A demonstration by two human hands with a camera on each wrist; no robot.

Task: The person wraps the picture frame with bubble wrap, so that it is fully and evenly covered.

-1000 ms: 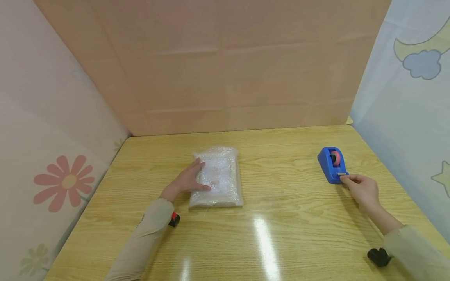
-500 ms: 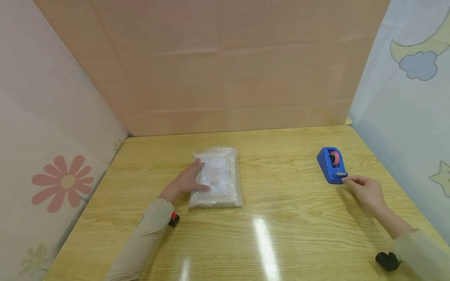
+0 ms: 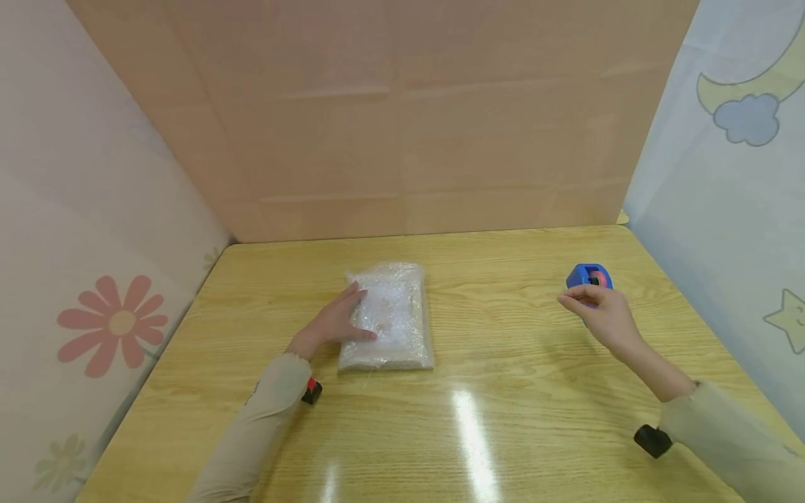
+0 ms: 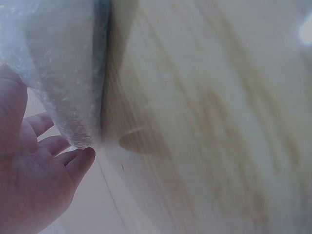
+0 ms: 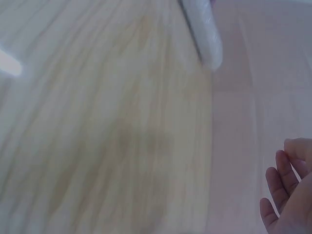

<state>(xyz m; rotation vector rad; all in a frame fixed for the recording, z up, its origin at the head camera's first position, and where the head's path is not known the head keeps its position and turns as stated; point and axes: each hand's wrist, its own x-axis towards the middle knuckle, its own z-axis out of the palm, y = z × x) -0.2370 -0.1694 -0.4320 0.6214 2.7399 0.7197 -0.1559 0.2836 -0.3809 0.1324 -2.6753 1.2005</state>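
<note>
A flat package in clear bubble wrap (image 3: 399,314) lies on the table left of centre. My left hand (image 3: 333,325) rests on its left side with fingers and thumb spread; the left wrist view shows that hand (image 4: 44,180) at the package's edge. To the right, thumb and index fingertip of my right hand (image 3: 606,321) meet in a pinch, raised above the table. Any strip of tape between them is too thin to make out. Behind this hand stands a blue tape dispenser (image 3: 576,276) with a pinkish roll (image 3: 600,278), its front mostly covered by the hand.
The wooden table (image 3: 490,314) ends at a tan backdrop (image 3: 402,140). Pale patterned walls stand at both sides. Black wrist-camera parts (image 3: 653,441) hang under both sleeves. Light glares off the table's front (image 3: 474,443).
My right hand first drew slightly back from the dispenser's cutter, pinching, then moved left and up, now overlapping the dispenser. The left hand and the package have stayed put.
</note>
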